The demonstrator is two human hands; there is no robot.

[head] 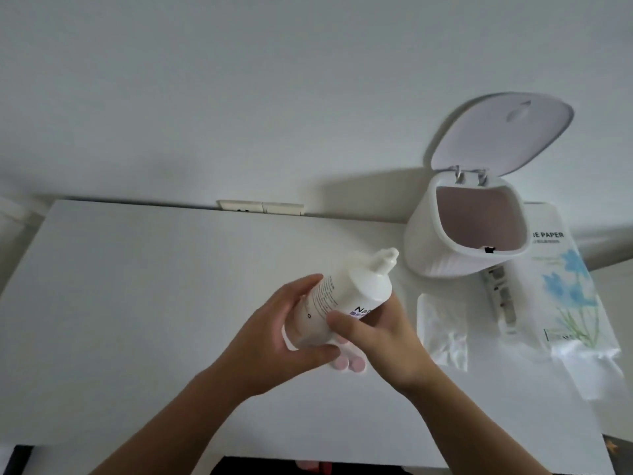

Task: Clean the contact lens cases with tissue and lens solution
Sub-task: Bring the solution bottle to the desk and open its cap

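Note:
A white lens solution bottle (346,296) is tilted above the middle of the white table (137,303), its nozzle pointing up and to the right. My left hand (274,334) wraps the bottle's lower body from the left. My right hand (376,334) grips it from the right, thumb across the label. Under the bottle, below my fingers, small pink pieces (349,363) peek out; they look like a lens case, mostly hidden. A crumpled white tissue (443,330) lies on the table just right of my right hand.
A small white desktop bin (428,241) stands at the back right with its lid (500,132) flipped open. A tissue pack (568,296) printed with blue flowers lies at the right edge. The wall behind carries a socket plate (260,207).

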